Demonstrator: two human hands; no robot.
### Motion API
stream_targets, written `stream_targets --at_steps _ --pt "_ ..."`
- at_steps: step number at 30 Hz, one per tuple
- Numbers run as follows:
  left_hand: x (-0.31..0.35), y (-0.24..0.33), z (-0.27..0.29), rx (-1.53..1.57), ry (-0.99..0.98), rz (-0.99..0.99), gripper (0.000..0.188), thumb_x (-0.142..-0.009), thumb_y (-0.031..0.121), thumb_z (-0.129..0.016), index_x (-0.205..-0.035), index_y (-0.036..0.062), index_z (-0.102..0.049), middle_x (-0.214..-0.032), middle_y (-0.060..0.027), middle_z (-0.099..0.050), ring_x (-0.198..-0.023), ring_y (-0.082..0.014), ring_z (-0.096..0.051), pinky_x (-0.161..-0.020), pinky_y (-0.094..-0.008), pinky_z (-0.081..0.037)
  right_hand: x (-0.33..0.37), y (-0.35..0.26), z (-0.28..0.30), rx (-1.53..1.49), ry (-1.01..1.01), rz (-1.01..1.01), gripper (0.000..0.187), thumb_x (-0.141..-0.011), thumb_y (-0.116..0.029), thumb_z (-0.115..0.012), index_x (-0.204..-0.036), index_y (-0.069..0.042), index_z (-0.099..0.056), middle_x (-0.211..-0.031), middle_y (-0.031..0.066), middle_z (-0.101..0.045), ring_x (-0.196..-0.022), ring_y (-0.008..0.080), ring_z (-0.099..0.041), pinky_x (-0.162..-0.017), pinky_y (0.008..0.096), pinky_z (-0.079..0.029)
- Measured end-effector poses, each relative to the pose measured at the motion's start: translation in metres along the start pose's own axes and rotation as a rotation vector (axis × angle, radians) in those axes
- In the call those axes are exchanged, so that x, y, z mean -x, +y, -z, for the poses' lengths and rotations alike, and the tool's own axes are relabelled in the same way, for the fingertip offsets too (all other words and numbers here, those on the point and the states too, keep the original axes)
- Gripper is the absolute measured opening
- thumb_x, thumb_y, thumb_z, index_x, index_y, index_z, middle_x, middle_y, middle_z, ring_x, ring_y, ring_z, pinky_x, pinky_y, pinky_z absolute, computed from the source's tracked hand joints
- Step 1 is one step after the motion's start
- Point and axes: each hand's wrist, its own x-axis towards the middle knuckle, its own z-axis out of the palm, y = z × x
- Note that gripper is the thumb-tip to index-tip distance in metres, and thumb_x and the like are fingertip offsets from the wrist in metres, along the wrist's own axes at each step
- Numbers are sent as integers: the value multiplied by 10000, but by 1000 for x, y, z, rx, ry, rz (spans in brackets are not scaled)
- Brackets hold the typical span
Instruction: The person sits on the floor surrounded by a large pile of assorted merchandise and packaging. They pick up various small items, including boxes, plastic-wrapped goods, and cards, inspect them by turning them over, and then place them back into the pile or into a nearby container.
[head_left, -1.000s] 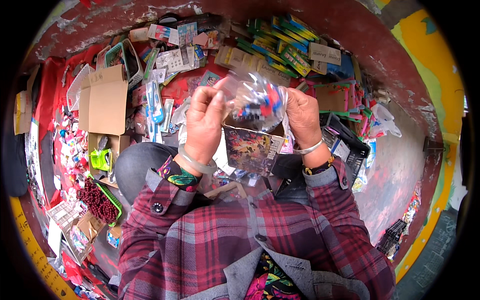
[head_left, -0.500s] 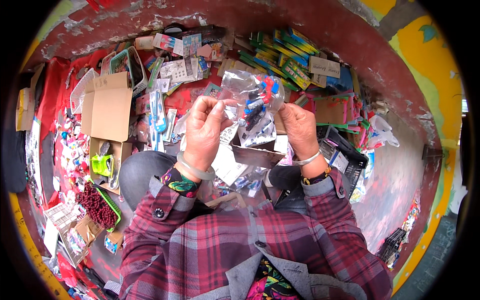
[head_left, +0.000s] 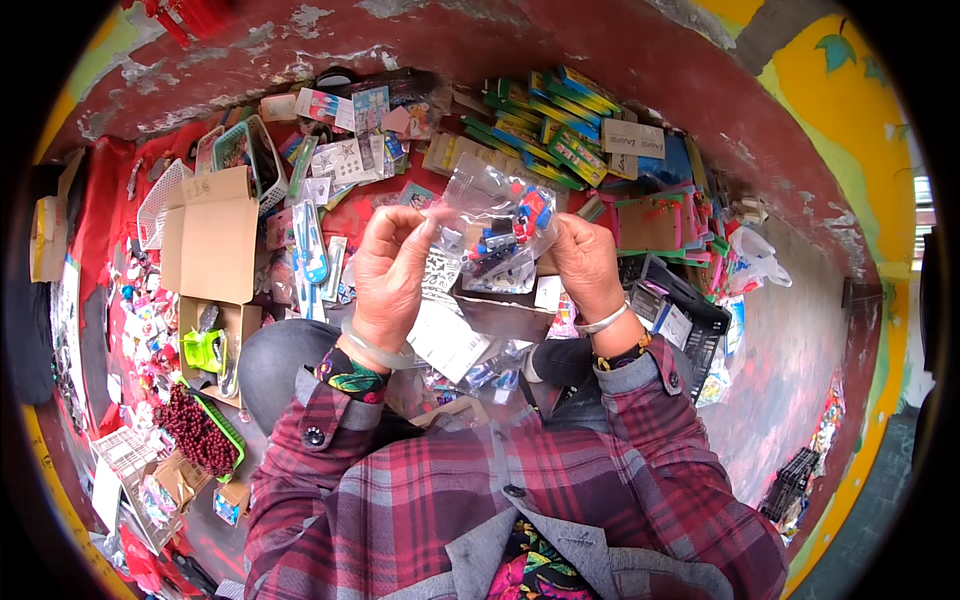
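Observation:
A clear plastic bag (head_left: 475, 195) with small red, blue and black toy pieces (head_left: 530, 212) inside is stretched between my hands. My left hand (head_left: 393, 275) pinches its left edge, thumb against forefinger. At the bag's right edge, beside the toy pieces, the fingers of my right hand (head_left: 590, 262) are closed on the plastic. Directly below the bag stands a small open carton (head_left: 508, 320) with packaged things in it. A white printed paper (head_left: 445, 338) lies just left of that carton.
An open cardboard box (head_left: 212, 235) stands to the left, near white baskets (head_left: 163, 205) and dark red beads (head_left: 195, 428). Green and yellow boxes (head_left: 575, 155) are piled at the far side. A black crate (head_left: 690, 310) sits to the right by my knee.
The bag has turned and spread flatter between my hands, its toy pieces shifting toward the right side. Both hands have moved slightly left, still holding its edges.

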Motion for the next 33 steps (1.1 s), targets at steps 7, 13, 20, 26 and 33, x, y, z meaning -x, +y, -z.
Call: stream_targets --at_steps 7,13,20,26,33 --pt "2 7 0 -317 -167 -199 291 -792 -54 -581 -1067 8 -509 -998 -95 -605 -953 -146 -583 -842 -271 -446 -1 -8 -6 31 26 -48 381 -913 -317 -559 -770 32 -617 -585 29 -551 -570 48 -446 -506 254 -381" --pt "0 18 -4 -749 -470 -399 463 -667 114 -732 -1090 40 -560 -1015 -114 -607 -1006 -296 -547 -898 -388 -398 0 -22 -8 45 7 -132 419 -903 -341 -570 -733 41 -602 -555 28 -529 -554 54 -443 -499 261 -387" --pt "-3 6 -1 -891 -549 -507 318 -618 22 -685 -927 65 -624 -972 -66 -632 -1022 -295 -537 -867 -409 -393 0 -5 -8 85 -62 -109 408 -907 -341 -563 -772 40 -620 -558 24 -528 -546 62 -457 -491 266 -389" --pt "-1 12 -2 -1157 -660 -538 162 -613 2 -596 -758 71 -575 -907 -43 -626 -1072 -307 -518 -939 -465 -339 2 -16 -10 52 -46 -136 389 -918 -328 -549 -801 33 -636 -595 44 -552 -573 74 -482 -528 265 -409" --pt "10 10 -5 -1311 -703 -444 113 -646 55 -575 -734 125 -590 -1156 -66 -527 -1263 -308 -361 -1088 -502 -164 -2 -3 -9 58 -164 -135 392 -921 -340 -547 -793 23 -622 -578 -3 -509 -555 60 -460 -495 238 -380"
